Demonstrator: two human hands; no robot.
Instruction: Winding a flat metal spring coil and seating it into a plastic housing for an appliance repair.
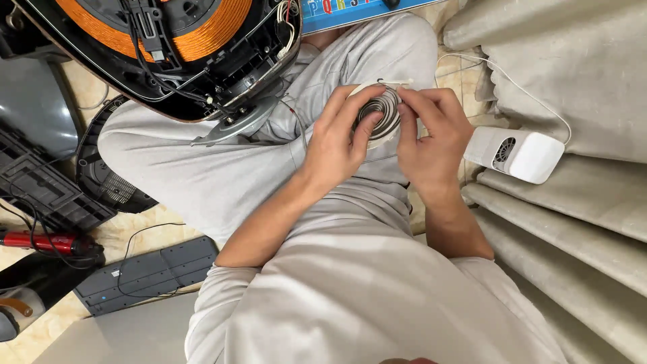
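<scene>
Both my hands hold a small round disc (381, 112) with a grey spiral coil on its face, over my lap. My left hand (339, 140) grips its left edge, with fingers curled across the coil. My right hand (431, 136) pinches its right and top edge. Thin wires run from the disc toward an opened black appliance (162, 47) resting on my left knee, which shows a large orange copper coil (202, 37) and bundled wiring.
A small white box with a round vent (517, 154) and a white cable lies at right beside beige cushions (573, 74). At left are a black fan grille (108, 182), a dark grey panel (151, 269), a red-handled tool (40, 241) and black casing parts.
</scene>
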